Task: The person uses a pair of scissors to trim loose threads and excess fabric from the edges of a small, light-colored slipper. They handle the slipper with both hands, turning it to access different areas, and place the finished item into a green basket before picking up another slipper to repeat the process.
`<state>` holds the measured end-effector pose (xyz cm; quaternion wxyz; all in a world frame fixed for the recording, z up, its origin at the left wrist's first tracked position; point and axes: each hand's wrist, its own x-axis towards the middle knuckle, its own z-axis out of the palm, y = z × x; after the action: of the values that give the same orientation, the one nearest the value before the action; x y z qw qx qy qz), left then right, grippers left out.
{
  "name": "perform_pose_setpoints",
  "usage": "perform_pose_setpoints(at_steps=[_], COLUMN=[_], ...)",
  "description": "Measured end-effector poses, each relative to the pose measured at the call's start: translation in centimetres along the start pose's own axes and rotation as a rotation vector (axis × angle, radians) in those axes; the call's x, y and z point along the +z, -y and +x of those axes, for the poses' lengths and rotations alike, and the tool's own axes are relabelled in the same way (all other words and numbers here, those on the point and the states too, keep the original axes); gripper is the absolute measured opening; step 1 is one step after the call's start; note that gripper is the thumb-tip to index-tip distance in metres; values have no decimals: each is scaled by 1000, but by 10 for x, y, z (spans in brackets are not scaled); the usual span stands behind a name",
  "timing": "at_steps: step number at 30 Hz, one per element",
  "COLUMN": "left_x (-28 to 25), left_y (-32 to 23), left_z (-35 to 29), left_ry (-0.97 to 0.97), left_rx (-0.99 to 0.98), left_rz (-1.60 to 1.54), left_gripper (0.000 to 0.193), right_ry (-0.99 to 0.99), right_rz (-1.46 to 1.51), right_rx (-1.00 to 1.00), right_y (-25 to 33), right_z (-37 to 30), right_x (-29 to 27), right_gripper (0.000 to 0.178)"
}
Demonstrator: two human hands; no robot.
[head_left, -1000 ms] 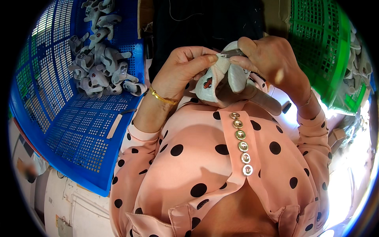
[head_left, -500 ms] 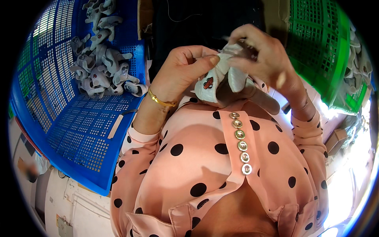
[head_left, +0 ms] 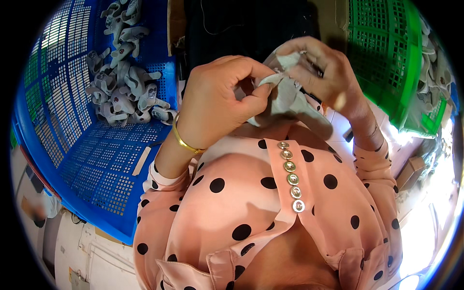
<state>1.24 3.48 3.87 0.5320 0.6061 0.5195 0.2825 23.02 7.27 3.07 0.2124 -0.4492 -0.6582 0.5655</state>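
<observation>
A light grey fabric piece (head_left: 295, 94) with strap-like flaps, which looks like a small shoe upper, is held up in front of my chest. My left hand (head_left: 222, 94), with a gold bangle at the wrist, pinches its near-left edge between thumb and forefinger. From the other side my right hand (head_left: 324, 72) grips the upper part of the same piece, fingers bent around it. One long flap hangs down toward the lower right. The left hand hides much of the piece's left side.
A blue perforated plastic basket (head_left: 104, 166) at the left holds several similar grey pieces (head_left: 121, 84). A green plastic basket (head_left: 386, 63) stands at the right, with more grey pieces (head_left: 435, 67) beyond its edge. Cardboard (head_left: 333, 19) shows at the far side, and a small brown box (head_left: 410, 174) at the right.
My left hand has turned and moved over the piece, covering the small dark red emblem seen before. The right hand has dropped slightly, and the fabric is folded differently.
</observation>
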Motion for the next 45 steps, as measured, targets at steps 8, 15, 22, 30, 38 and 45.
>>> perform_pose_setpoints(at_steps=[8,15,22,30,38,45], left_x=[8,2,8,-2,24,21], left_y=[3,19,43,52,43,32], left_z=[2,4,-2,-8,2,17], left_ry=[-171,-335,-437,-491,-538,-471], left_rx=[168,754,908,785,169,295], left_rz=[146,654,805,644,152,659], left_gripper=[12,24,23,20,35,55], right_ry=[44,-449,144,-79,-336,-452], right_rz=[-251,-138,-413,-403,-90,260], right_rx=[-105,134,-111,-169,-26,410], right_y=[2,-32,-15,-23,-22,-26], right_z=[8,26,39,25,11,-23], right_x=[-3,-38,-50,-45,-24,32], right_gripper=[13,20,34,33,25,25])
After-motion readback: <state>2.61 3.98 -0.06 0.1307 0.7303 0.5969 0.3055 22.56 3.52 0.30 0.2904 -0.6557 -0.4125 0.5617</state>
